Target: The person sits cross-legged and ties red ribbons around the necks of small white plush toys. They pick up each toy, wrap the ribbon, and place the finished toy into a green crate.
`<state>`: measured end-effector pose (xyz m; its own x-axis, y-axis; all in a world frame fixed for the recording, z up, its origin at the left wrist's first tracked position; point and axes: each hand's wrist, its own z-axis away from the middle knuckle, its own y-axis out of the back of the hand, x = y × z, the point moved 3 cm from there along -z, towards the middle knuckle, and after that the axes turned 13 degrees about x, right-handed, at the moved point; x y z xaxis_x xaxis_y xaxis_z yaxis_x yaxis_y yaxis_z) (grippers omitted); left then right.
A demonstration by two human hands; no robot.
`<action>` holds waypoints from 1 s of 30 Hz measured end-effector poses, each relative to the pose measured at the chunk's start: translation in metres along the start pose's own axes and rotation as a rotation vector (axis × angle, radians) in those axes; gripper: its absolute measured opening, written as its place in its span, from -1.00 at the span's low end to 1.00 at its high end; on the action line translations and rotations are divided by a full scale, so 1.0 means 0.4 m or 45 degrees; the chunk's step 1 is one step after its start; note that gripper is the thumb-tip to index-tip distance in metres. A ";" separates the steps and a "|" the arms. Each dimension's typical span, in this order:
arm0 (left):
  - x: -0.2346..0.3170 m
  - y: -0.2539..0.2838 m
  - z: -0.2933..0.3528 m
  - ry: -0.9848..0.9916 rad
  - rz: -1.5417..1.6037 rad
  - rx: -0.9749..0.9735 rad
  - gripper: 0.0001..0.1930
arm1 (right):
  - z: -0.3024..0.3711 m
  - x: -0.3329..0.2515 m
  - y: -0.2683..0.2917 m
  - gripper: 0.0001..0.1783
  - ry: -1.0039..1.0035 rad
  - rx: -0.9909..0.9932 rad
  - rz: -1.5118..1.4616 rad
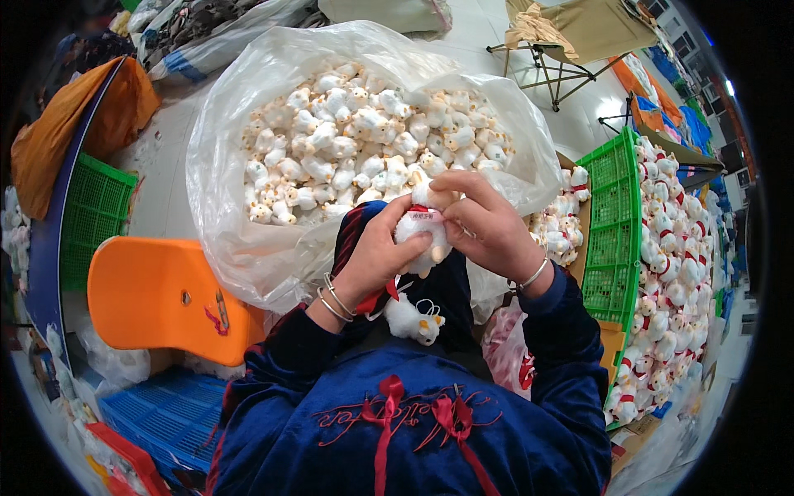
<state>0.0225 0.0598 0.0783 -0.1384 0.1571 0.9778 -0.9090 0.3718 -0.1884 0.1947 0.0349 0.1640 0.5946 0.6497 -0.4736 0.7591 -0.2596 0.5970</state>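
Note:
A small white plush animal is held up over my lap between both hands. My left hand is closed round its body, thumb across the front. At its neck is a red ribbon with a pale printed strip, where the fingers of my right hand are bent and pinching; what exactly lies between those fingertips is hidden. On my lap rests a second white plush animal with a white string loop. A loose red ribbon hangs below my left hand.
Ahead stands a big clear plastic bag full of white plush animals. An orange stool with a small tool on it is at left. At right, a green crate stands before many ribboned plush animals. A folding chair is at far right.

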 end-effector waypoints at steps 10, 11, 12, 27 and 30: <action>-0.006 0.006 0.001 -0.017 0.313 -0.048 -0.46 | 0.089 0.038 0.000 -0.05 -0.656 0.177 -0.484; 0.002 0.001 0.001 -0.072 0.334 -0.054 -0.47 | 0.106 0.044 -0.024 -0.08 -0.700 0.175 -0.537; 0.005 -0.003 0.003 -0.096 0.371 -0.048 -0.47 | 0.118 0.034 -0.040 -0.12 -0.759 0.210 -0.576; -0.010 -0.030 0.030 -0.303 0.411 0.147 -0.45 | 0.170 0.024 -0.096 -0.35 -0.587 0.545 -0.546; 0.002 -0.033 0.036 -0.467 0.234 0.093 -0.44 | 0.174 0.021 -0.096 -0.38 -0.526 0.625 -0.547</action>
<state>0.0286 0.0418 0.0828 -0.4200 -0.1265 0.8986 -0.8797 0.2998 -0.3690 0.1889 0.0008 0.0921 0.1986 0.4709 -0.8595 0.9189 -0.3945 -0.0038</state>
